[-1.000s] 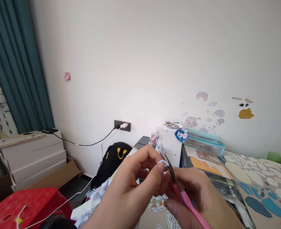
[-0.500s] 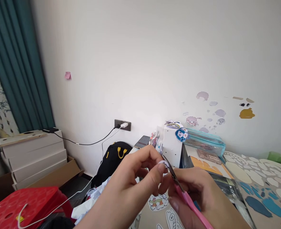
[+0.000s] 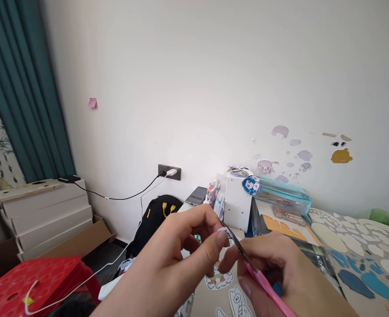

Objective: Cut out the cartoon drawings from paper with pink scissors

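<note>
My left hand (image 3: pixel 177 259) is raised at the lower middle, pinching a small white paper cutout (image 3: pixel 225 232) between thumb and fingertips. My right hand (image 3: pixel 287 277) grips pink-handled scissors (image 3: pixel 257 275), and their dark blades (image 3: pixel 234 241) meet the cutout's edge. Below the hands, cut-out cartoon stickers (image 3: pixel 219 279) lie on the brown table top (image 3: pixel 207 304).
A white box (image 3: pixel 237 200) with a blue cartoon sticker, a teal pencil case (image 3: pixel 285 193) and sheets of coloured shapes (image 3: pixel 362 251) sit on the table to the right. A black backpack (image 3: pixel 155 218), red stool (image 3: pixel 32 281), stacked white boxes (image 3: pixel 45 215) and a charger cable (image 3: pixel 128 198) fill the left side.
Both hands have sunk slightly and drifted a little right, still holding the cutout and scissors. The view has shifted slightly.
</note>
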Tool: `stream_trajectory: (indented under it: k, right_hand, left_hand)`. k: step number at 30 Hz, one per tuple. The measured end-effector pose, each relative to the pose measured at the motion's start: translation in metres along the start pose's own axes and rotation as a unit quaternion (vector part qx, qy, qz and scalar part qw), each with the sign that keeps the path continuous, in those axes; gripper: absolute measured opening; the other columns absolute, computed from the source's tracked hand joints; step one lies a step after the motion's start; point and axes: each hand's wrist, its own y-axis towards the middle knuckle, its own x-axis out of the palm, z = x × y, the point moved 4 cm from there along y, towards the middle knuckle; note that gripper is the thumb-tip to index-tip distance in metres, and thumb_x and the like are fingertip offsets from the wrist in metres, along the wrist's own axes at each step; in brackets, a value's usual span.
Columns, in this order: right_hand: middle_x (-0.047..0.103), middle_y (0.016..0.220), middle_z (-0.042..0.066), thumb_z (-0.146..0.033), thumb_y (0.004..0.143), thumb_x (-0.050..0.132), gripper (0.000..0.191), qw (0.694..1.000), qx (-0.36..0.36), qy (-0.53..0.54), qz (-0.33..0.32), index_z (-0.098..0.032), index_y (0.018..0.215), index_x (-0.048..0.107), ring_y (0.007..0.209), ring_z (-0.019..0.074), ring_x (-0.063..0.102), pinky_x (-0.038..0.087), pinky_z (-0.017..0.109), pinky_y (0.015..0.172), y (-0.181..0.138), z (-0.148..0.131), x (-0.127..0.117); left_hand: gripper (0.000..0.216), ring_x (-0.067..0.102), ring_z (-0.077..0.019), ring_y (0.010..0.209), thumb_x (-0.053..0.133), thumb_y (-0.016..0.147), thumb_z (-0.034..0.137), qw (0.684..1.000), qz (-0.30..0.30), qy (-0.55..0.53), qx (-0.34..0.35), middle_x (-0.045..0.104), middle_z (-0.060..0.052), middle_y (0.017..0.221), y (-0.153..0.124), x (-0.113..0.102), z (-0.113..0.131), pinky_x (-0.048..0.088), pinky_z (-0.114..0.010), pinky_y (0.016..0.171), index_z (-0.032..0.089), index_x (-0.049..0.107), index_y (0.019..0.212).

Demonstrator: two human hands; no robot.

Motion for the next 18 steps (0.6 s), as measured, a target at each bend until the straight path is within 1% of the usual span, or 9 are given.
stream_trajectory:
  k: [4, 9, 13, 18]
  right_hand:
    - [0.045, 0.058, -0.004, -0.016, 0.071, 0.054, 0.015, 1.0, 0.022, 0.016, -0.012, -0.022, 0.076, 0.067, 0.054, 0.0143, 0.045, 0.034, 0.024, 0.049, -0.003, 0.002, 0.001]
    - [0.043, 0.058, -0.005, -0.016, 0.072, 0.053, 0.01, 0.999, 0.018, -0.019, -0.019, -0.022, 0.072, 0.062, 0.054, 0.0138, 0.045, 0.035, 0.024, 0.05, -0.004, 0.008, 0.0]
    - [0.046, 0.06, -0.005, -0.015, 0.071, 0.054, 0.014, 0.999, 0.023, -0.028, -0.014, -0.023, 0.076, 0.065, 0.054, 0.0145, 0.048, 0.037, 0.025, 0.05, -0.004, 0.011, -0.001]
    - [0.045, 0.059, -0.004, -0.017, 0.072, 0.054, 0.016, 0.999, 0.028, -0.025, -0.021, -0.024, 0.079, 0.067, 0.052, 0.0151, 0.047, 0.036, 0.025, 0.048, -0.005, 0.015, 0.0]
  left_hand:
    - [0.031, 0.045, -0.0114, 0.057, 0.05, 0.091, 0.05, 1.0, 0.006, 0.015, -0.007, 0.055, 0.001, 0.068, -0.002, 0.0, -0.004, 0.036, -0.018, 0.044, 0.021, 0.055, 0.079]
    - [0.031, 0.043, -0.0107, 0.054, 0.05, 0.091, 0.049, 1.0, 0.006, 0.019, -0.011, 0.053, 0.002, 0.063, -0.006, -0.001, -0.003, 0.037, -0.017, 0.043, 0.021, 0.056, 0.078]
    - [0.03, 0.04, -0.0093, 0.049, 0.051, 0.092, 0.046, 1.0, -0.002, 0.005, 0.006, 0.053, 0.004, 0.06, -0.004, -0.002, 0.004, 0.035, -0.017, 0.041, 0.021, 0.055, 0.075]
    - [0.028, 0.041, -0.0105, 0.051, 0.052, 0.092, 0.044, 1.0, 0.003, 0.009, -0.01, 0.052, 0.003, 0.059, -0.004, -0.002, 0.003, 0.037, -0.016, 0.042, 0.021, 0.058, 0.076]
